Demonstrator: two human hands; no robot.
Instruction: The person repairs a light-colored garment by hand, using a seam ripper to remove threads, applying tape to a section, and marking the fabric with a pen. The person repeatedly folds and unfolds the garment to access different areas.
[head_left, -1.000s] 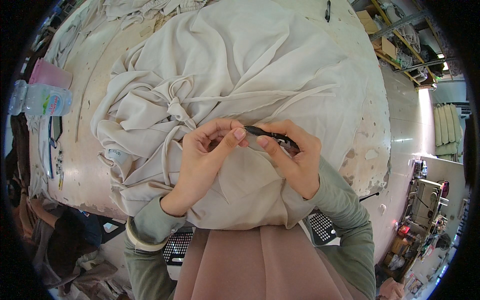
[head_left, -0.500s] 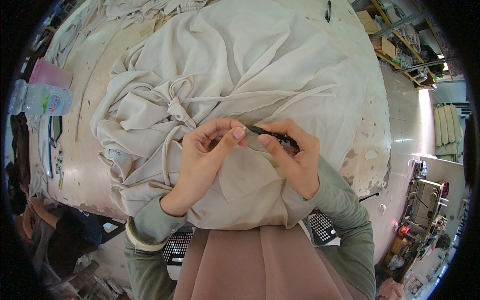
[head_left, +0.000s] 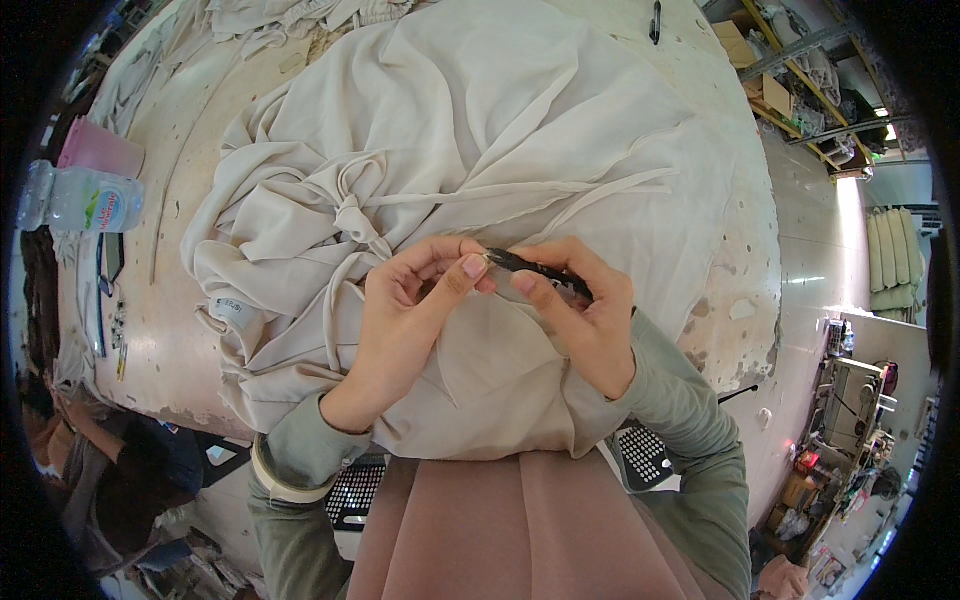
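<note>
A cream garment (head_left: 600, 130) with a knotted tie (head_left: 352, 218) lies bunched and spread before me. Above its near part, my left hand (head_left: 420, 290) is closed, thumb against fingers, pinching a small pale bit that looks like the garment's cloth or thread. Closed round a slim black tool that looks like thread snips (head_left: 535, 268) is my right hand (head_left: 590, 320). The tool's tip points left and meets the left fingertips or lies right beside them. My fingers partly hide its blades, so I cannot tell how far apart they are.
At the left stand a clear plastic bottle (head_left: 85, 198) and a pink container (head_left: 102, 148). A black pen-like item (head_left: 656, 24) lies at the table's far right. More pale cloth (head_left: 265, 18) is piled at the far edge. Another person (head_left: 130, 470) is at lower left.
My right hand has shifted slightly left with the black snips, bringing their tip closer to my left fingertips. The left hand stays almost still. The other person at lower left has moved a little.
</note>
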